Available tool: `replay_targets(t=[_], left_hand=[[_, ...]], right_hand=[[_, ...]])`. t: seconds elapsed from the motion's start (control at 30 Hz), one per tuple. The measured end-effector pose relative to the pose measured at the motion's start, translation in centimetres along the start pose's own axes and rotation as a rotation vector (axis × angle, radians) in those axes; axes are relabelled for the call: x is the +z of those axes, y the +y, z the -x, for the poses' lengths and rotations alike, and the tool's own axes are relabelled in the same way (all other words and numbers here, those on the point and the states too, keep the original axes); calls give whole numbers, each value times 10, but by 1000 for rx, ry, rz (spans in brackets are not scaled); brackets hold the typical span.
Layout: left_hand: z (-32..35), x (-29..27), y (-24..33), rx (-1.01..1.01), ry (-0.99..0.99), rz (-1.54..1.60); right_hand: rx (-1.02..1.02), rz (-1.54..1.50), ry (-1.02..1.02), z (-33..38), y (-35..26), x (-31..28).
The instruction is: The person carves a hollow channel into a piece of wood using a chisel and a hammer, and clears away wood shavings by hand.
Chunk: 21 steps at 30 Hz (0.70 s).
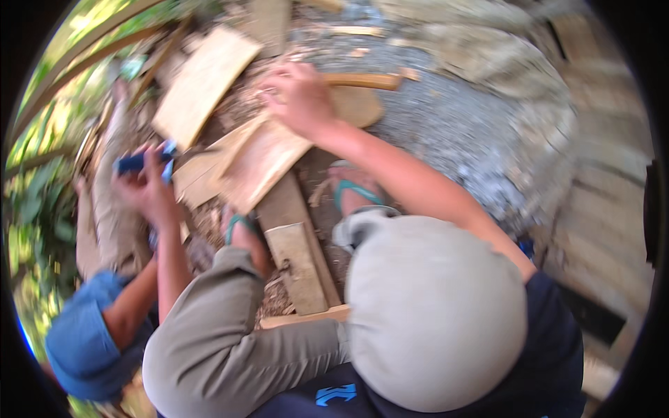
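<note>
So the person's right hand (301, 97) presses flat on a wooden slab (261, 161) lying across a plank (296, 244), while the left hand (148, 187) is closed around a blue tool (143, 161). Steady downward pressure probably keeps it from shifting. They're outdoors: gravel ground (453, 118), wood scraps, greenery on the left.
</note>
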<state>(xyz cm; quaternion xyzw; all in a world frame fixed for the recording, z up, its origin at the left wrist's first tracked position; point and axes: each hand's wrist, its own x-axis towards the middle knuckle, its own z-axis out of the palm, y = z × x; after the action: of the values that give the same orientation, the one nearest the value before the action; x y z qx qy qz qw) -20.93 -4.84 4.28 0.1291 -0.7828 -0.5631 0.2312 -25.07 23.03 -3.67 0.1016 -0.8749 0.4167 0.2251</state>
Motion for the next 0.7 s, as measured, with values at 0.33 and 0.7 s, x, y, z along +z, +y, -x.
replay_targets(t=[0.33, 0.7], left_hand=[[1, -3, -8, 80, -105, 296], [0, -7, -13, 99, -115, 352]], right_hand=[[-149, 451, -443, 47, -29, 20], [-185, 500, -382, 60, -22, 49]])
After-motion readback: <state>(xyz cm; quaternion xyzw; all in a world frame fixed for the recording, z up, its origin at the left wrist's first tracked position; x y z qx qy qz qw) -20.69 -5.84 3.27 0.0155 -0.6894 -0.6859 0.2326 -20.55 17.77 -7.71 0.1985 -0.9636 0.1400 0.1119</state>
